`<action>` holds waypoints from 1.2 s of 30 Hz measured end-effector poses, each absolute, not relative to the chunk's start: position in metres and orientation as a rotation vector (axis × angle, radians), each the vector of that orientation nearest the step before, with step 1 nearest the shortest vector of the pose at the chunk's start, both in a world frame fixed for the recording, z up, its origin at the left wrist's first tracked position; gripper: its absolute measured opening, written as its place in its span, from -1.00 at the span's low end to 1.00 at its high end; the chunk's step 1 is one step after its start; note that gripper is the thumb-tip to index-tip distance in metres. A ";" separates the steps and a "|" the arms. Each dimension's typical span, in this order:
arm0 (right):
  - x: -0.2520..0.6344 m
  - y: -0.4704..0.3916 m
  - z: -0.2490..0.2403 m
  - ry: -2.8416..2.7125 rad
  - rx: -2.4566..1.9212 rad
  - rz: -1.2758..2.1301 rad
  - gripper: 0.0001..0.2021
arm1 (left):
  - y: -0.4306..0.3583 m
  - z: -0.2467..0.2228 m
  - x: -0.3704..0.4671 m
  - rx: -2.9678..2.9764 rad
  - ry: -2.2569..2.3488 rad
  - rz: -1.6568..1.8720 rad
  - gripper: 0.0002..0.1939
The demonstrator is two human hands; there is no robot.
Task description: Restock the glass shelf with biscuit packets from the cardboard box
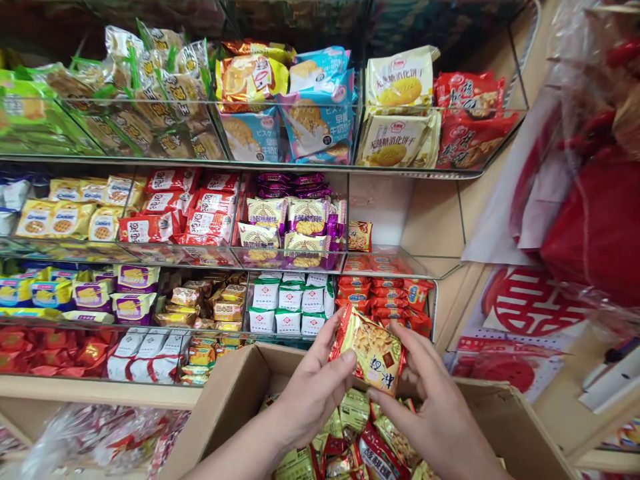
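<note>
A red and gold cookie packet (374, 350) is held up between my two hands, tilted, its printed face toward me. My left hand (320, 383) grips its left side, with the thumb across the front. My right hand (430, 407) pinches the right edge, fingers above and thumb low. Under my hands stands an open cardboard box (220, 400) with several similar packets (353, 417) heaped in it. Just beyond the held packet, a shelf compartment has stacked orange-red packets (387, 293). One gold packet (359, 236) stands in the compartment above those.
Tiered shelves with clear front guards (280, 257) hold rows of wrapped biscuits, including blue packs (320, 120) and red packs (473, 127). On the right hang plastic-wrapped red goods (595, 240). Plastic bags (110, 433) lie below the shelf at lower left.
</note>
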State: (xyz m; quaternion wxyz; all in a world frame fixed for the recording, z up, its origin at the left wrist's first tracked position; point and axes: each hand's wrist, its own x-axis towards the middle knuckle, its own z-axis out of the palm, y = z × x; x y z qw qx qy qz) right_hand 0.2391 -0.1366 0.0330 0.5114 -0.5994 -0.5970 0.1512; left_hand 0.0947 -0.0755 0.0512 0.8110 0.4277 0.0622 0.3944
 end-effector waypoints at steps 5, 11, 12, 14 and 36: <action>0.246 -0.139 0.041 -1.572 -1.516 0.134 -0.47 | -0.069 0.052 0.094 1.029 0.279 0.835 -0.68; 0.252 -0.141 0.054 -1.660 -1.613 0.285 -0.37 | -0.065 0.056 0.081 1.613 0.431 0.647 -0.81; 0.253 -0.141 0.055 -1.688 -1.620 0.328 -0.33 | -0.067 0.057 0.081 1.692 0.469 0.633 -0.83; 0.252 -0.141 0.057 -1.732 -1.601 0.382 -0.31 | -0.070 0.058 0.081 1.813 0.527 0.660 -0.85; 0.316 0.060 0.189 -0.919 -1.501 0.755 -0.84 | -0.011 0.030 0.020 2.337 1.080 0.922 -0.85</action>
